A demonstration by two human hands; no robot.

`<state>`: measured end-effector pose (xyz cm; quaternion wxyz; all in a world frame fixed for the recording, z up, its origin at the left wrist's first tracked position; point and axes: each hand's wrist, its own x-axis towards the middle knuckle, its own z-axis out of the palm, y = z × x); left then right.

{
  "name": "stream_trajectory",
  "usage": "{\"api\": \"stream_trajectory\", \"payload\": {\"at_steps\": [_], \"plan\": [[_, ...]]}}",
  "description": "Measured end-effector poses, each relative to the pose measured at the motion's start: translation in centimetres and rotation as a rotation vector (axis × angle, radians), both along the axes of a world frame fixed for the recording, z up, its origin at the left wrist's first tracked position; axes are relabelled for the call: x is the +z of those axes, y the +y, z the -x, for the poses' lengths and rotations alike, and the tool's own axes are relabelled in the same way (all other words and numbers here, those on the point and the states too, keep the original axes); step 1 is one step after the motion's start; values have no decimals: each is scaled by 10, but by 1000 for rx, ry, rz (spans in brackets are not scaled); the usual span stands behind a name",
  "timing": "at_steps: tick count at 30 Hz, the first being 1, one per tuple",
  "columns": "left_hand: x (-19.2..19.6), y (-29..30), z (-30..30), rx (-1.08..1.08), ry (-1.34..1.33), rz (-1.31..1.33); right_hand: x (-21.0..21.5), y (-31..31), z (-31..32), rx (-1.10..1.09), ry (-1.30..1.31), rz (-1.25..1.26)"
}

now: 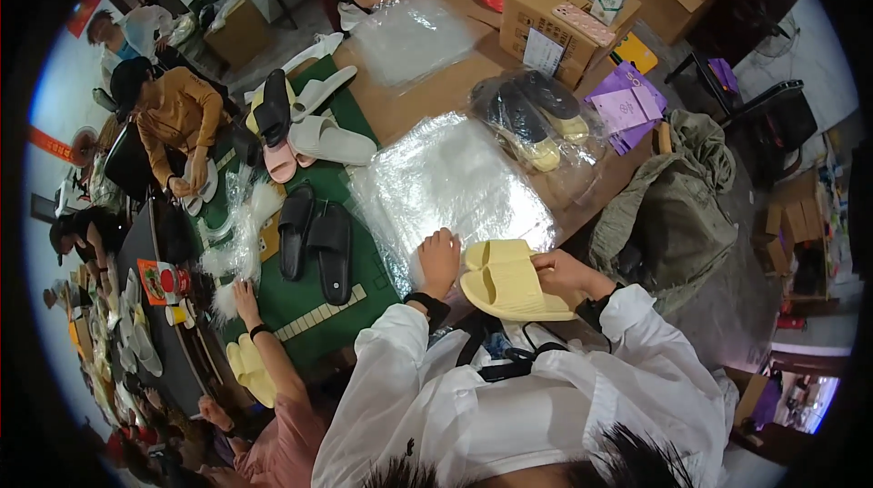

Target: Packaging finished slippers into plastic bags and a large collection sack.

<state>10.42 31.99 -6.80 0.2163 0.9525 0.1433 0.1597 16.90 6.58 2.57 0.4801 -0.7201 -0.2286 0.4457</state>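
The right hand is pinching the pair of yellow slippers; the left hand, fingers spread, is pressing the slippery stack of clear bags, which is risking sliding or several bags lifting together.

Your right hand grips a pair of pale yellow slide sandals, stacked one against the other with soles facing up and toes pointing to your left. The pair sits at the near edge of the table, just over the front edge of a stack of clear plastic bags. Your left hand lies flat, fingers spread, on that glossy, crinkled stack, just beside the sandals. The bags lie in a loose, roughly square pile between green felt and bare brown tabletop.
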Motion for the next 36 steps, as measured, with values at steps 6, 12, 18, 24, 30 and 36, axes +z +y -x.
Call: {"api": "stream_trajectory", "payload": {"at_steps": [6,12,18,24,30,36], "plan": [[-2,16,9,-171,236,-180,-21,8,-11,47,-204,16],[19,11,0,117,-144,174,-17,25,-10,112,-311,-187],[35,-7,8,207,-219,433,-49,31,-23,-131,-518,-65],[71,-46,-12,38,-269,324,-36,61,-19,-433,-572,134],[90,-77,0,-120,-266,283,-66,76,-26,-488,-757,-101],[68,-52,31,88,-297,191,-31,112,-14,-420,-503,-332]]}}
